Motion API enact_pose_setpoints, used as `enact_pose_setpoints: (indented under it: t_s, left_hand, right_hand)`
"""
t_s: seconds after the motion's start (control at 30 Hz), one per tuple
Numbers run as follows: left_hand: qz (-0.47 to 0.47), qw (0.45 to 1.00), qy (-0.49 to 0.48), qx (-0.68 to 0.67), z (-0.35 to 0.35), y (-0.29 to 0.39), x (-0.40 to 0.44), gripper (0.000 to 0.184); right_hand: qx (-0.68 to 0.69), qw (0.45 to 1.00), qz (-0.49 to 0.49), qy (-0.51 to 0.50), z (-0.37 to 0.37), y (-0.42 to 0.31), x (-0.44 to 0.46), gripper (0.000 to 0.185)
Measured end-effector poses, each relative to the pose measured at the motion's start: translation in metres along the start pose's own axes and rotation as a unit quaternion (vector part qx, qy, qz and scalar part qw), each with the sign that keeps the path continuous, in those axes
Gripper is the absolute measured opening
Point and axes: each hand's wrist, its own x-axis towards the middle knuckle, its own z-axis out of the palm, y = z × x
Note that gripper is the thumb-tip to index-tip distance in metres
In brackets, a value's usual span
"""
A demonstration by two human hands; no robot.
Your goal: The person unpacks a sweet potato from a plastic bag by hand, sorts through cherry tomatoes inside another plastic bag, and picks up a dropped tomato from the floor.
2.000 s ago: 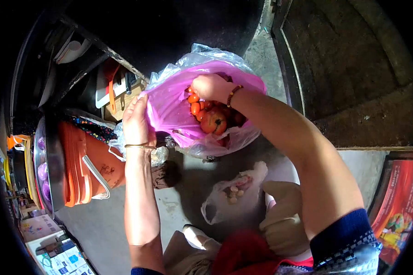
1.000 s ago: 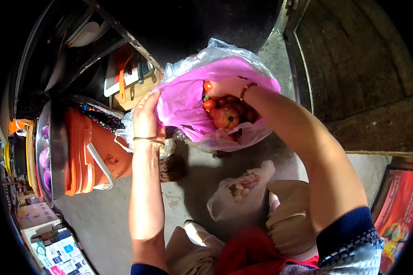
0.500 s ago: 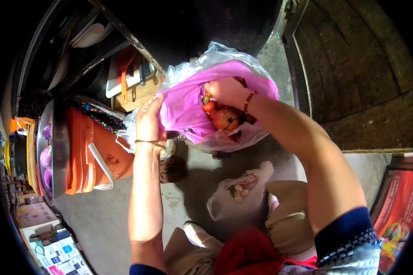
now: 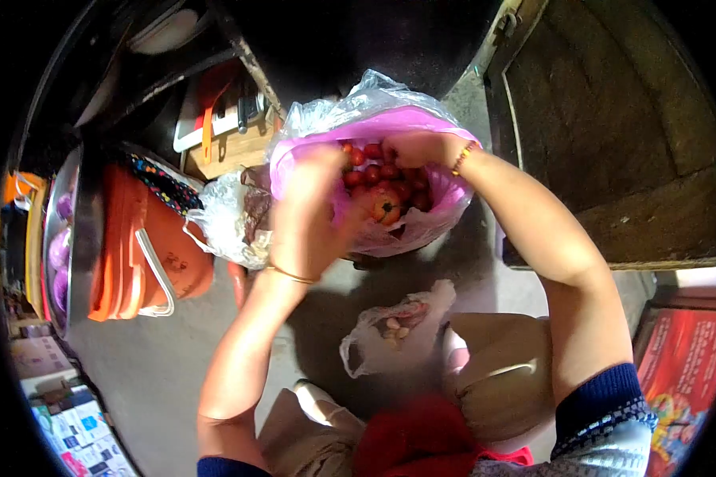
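A pink plastic bag (image 4: 374,124) with a clear plastic bag (image 4: 370,94) around it stands with its mouth wide. Inside lie several small red tomatoes (image 4: 372,173) and a larger orange-red tomato (image 4: 385,204). My right hand (image 4: 423,149), with a beaded bracelet, reaches in over the tomatoes from the right. Its fingers look curled in shadow; what they hold is hidden. My left hand (image 4: 314,207) is smeared by motion in front of the bag's left side, so its finger pose is unclear.
Left of the bag are another clear plastic bag (image 4: 235,219) and an orange bucket (image 4: 163,258). A small clear bag with pale round things (image 4: 396,330) lies on the floor by my legs. A dark wooden door (image 4: 612,143) stands at right; a red printed box (image 4: 688,374) is below it.
My left hand has let go of the bag's left edge and moved right, across its front. My right hand has shifted right inside the bag, and more red tomatoes show.
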Motion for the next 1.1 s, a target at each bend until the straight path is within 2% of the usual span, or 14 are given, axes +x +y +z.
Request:
enact_pose_setpoints:
  t_s: [0.03,0.13,0.23,0.3,0.33,0.37,0.4,0.53,0.63,0.67,0.73,0.87,0.93,1.1]
  left_hand:
    - [-0.071,0.985,-0.155,-0.001,0.008,0.026,0.003,0.053]
    - [0.068,0.982,-0.129,0.123,0.063,0.028,-0.033,0.059]
    - [0.016,0.959,-0.202,0.198,0.088,0.018,-0.044,0.045]
    - [-0.03,0.933,-0.316,0.171,0.089,0.006,-0.045,0.024]
    - [-0.032,0.935,-0.311,0.167,0.082,0.007,-0.039,0.024]
    - [-0.111,0.938,-0.297,0.14,0.07,0.01,-0.03,0.018]
    - [-0.189,0.934,-0.28,0.113,0.062,0.009,-0.023,0.014]
    - [-0.124,0.962,-0.219,0.108,0.048,-0.025,-0.025,0.015]
    - [-0.039,0.992,0.114,-0.021,0.026,-0.035,-0.019,0.01]
    - [-0.041,0.992,0.117,-0.018,0.023,-0.031,-0.019,0.01]
    - [-0.024,0.981,-0.136,0.136,0.025,-0.01,-0.03,0.008]
    - [0.108,0.992,-0.048,-0.038,0.064,0.0,-0.054,0.005]
    - [0.156,0.985,-0.049,-0.044,0.075,0.007,-0.059,0.008]
    - [0.171,0.979,-0.082,-0.077,0.084,0.004,-0.074,0.013]
  right_hand:
    - [-0.015,0.996,0.034,-0.076,-0.004,-0.001,-0.002,0.017]
    - [-0.062,0.975,0.065,-0.202,-0.009,0.007,-0.016,0.033]
    - [-0.181,0.955,0.089,-0.219,0.025,0.054,-0.017,0.056]
    - [-0.182,0.969,0.126,-0.109,0.024,0.036,-0.027,0.039]
    - [-0.13,0.969,0.211,-0.017,0.03,0.029,-0.03,0.032]
    - [-0.373,0.919,0.091,-0.089,0.029,0.02,-0.036,0.024]
    - [-0.377,0.917,0.09,-0.089,0.026,0.015,-0.032,0.024]
    - [-0.456,0.888,0.058,-0.024,-0.004,-0.014,-0.01,0.019]
    - [-0.278,0.955,0.102,-0.018,-0.044,-0.042,0.01,0.023]
    - [-0.258,0.962,0.08,0.03,-0.05,-0.042,0.016,0.024]
    - [-0.276,0.956,0.085,0.057,-0.056,-0.035,0.02,0.024]
    - [-0.345,0.937,0.04,-0.022,-0.048,-0.003,-0.01,0.02]
    - [-0.412,0.892,0.148,-0.112,-0.033,0.019,-0.021,0.023]
    - [-0.267,0.963,-0.005,-0.036,-0.016,0.009,-0.038,0.031]
